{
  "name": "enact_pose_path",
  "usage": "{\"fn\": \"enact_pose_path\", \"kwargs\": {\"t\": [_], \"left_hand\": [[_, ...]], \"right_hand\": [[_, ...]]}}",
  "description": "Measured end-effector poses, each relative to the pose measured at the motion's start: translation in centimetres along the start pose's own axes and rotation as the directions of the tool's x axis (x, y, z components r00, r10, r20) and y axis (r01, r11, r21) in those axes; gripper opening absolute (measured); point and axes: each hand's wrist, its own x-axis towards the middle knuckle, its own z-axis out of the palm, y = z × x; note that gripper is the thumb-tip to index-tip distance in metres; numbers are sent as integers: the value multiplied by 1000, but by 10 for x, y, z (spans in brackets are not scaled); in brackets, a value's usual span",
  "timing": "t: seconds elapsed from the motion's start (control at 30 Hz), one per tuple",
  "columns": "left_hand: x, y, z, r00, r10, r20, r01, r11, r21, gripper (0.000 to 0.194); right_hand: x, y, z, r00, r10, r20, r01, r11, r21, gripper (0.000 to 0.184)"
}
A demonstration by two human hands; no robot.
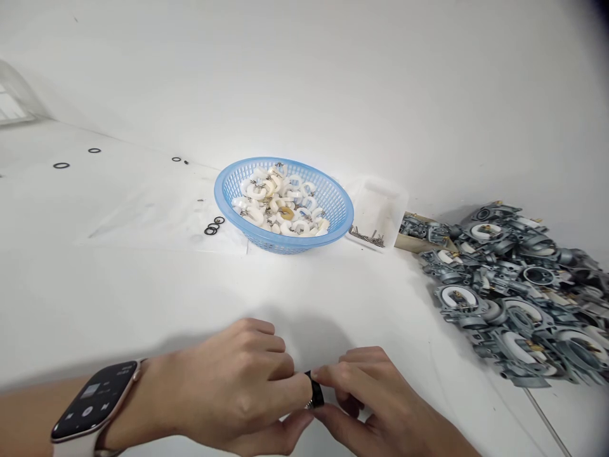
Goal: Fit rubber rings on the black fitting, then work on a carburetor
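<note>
Between the fingertips of both hands, low in the head view, is a small black cylindrical part (316,392) with a bit of bright metal showing at its left side. My left hand (238,387), wearing a watch at the wrist, pinches it from the left with curled fingers. From the right, my right hand (368,400) grips the same part between thumb and forefinger. Fingers cover most of it, so its exact kind is hidden. Just beyond the hands stands a blue plastic basket (280,244) holding many white ring-shaped floats (254,190) with small metal pieces.
A white tray (380,209) with thin metal pins (368,238) stands right of the basket. Metal carburetor bodies (514,285) are heaped at the right, beside a cardboard box (412,244). Black rubber rings (212,228) lie left of the basket near a clear plastic bag (143,222).
</note>
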Motion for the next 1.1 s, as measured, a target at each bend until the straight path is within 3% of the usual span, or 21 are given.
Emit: {"fn": "enact_pose_path", "kwargs": {"t": [1.1], "left_hand": [[2, 2, -2, 1000, -7, 6, 6, 999, 32, 17]], "right_hand": [[-3, 0, 0, 1000, -8, 9, 8, 1000, -11, 20]]}}
